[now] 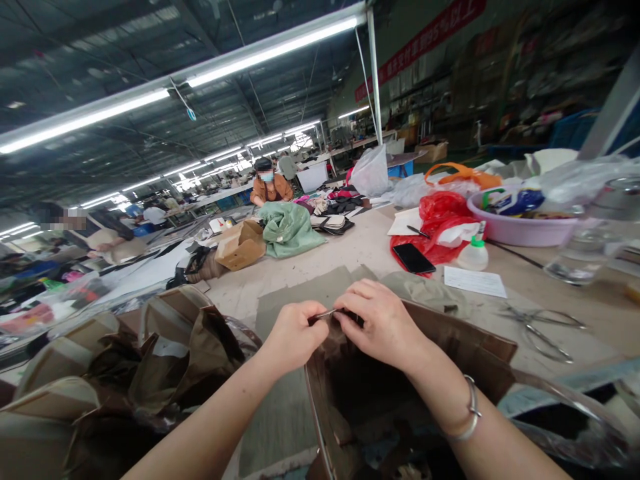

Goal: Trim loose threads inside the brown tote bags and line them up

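Observation:
An unfinished brown bag stands before me with its mouth facing up and its inside dark. At its far corner, my left hand pinches the rim between thumb and bent forefinger. Right beside it, my right hand grips the same edge, fingers curled over the rim. The bit of edge between the two hands is thin and mostly covered by my fingers. Under the bag and my hands lies a grey-green sheet. More brown bag pieces with pale edges are heaped to the left of my left arm.
Scissors, a white card, a small glue bottle and a black phone lie at right. Behind them are a red plastic bag and a lilac basin. A cardboard box and green cloth sit farther off. A masked co-worker works beyond.

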`<state>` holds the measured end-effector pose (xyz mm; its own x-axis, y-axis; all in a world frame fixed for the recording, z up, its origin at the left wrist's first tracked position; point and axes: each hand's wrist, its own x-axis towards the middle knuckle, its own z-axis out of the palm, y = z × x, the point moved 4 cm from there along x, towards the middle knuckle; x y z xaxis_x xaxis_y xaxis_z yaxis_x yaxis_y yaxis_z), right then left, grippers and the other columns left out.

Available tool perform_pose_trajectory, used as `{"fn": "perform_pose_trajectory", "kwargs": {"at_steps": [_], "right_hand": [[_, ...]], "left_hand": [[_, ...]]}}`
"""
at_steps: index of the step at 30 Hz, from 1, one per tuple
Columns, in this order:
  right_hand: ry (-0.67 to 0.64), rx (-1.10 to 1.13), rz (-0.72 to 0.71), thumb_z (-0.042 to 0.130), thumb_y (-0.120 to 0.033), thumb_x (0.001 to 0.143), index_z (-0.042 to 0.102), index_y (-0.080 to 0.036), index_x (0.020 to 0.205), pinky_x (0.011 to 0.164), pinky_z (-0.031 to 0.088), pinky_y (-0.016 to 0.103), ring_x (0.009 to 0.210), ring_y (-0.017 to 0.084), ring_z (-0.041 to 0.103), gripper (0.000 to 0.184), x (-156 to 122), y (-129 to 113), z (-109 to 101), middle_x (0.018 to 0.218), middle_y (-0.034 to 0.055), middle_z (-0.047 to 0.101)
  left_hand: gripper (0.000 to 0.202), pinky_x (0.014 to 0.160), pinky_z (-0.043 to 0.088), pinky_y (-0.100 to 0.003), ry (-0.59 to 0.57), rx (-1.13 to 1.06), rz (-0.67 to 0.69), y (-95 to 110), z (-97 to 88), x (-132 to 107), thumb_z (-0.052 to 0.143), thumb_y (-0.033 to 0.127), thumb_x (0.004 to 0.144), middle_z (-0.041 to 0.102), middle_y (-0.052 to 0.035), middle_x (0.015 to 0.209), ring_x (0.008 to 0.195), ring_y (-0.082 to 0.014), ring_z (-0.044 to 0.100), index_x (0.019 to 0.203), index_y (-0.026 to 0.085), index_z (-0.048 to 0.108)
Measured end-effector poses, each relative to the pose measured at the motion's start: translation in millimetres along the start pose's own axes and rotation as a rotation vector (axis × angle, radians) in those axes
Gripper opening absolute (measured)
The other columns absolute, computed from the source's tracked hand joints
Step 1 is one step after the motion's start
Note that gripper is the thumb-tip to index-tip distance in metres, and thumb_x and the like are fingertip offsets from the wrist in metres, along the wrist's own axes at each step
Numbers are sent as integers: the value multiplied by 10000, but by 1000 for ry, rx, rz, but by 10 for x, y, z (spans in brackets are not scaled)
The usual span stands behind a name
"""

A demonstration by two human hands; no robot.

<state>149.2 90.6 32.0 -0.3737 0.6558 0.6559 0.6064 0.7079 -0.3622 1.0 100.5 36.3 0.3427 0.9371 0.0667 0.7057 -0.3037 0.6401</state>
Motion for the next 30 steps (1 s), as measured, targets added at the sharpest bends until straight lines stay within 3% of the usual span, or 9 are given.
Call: {"fn": "perform_pose_trajectory", "kwargs": {"at_steps": [30], "right_hand": [[-12,67,-52,549,-123,801,601,-190,851,711,359,308,801,174,477,98,24,72,-39,804,36,562]], "left_hand": [[129,503,275,-195,-43,-4,-11,61,37,17,437,145,720,435,48,573,556,-86,389,660,143,551]]}}
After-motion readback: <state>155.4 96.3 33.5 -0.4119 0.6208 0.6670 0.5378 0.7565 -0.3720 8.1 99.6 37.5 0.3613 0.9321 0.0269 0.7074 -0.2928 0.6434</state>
